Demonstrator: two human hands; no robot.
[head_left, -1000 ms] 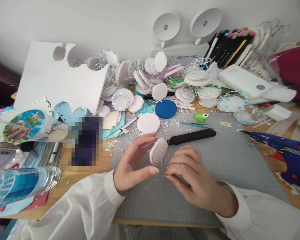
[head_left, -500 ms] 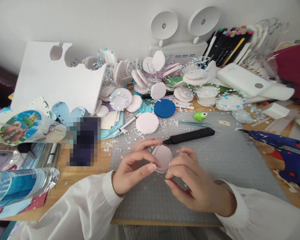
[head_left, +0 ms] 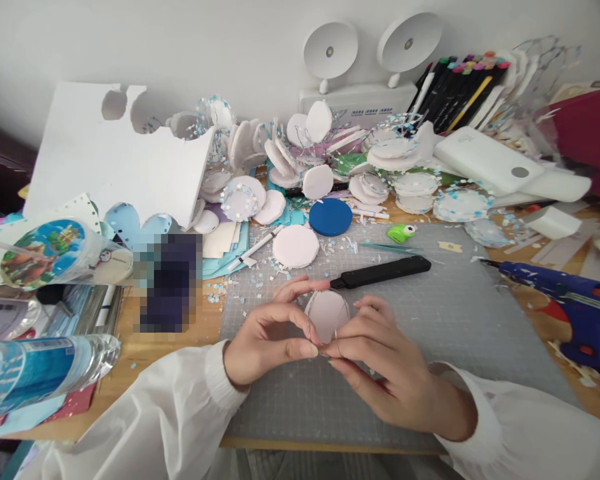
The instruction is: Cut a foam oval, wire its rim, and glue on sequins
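A white round disc (head_left: 327, 315) with a slightly uneven edge is between my hands, above the grey mat. Thin wire (head_left: 349, 308) loops around the disc's rim. My left hand (head_left: 273, 333) is closed, thumb and index finger pinching the wire at the disc's near edge, with its other fingers reaching along the far left side. Close beside it, my right hand (head_left: 387, 363) pinches the wire too, fingers curled at the disc's lower right. The exact wire ends are hidden by my fingertips.
A black cutter (head_left: 387, 270) lies just beyond my hands on the cutting mat (head_left: 460, 320). Farther back are another white disc (head_left: 295, 246), a blue round lid (head_left: 331, 217) and a green punch (head_left: 401, 233). At right lies a blue glue gun (head_left: 565, 287); at left, a bottle (head_left: 40, 373).
My left thumb and index finger have come down and right, closing at the near edge of the disc. My fingertips are now nearer together; the view has shifted slightly.
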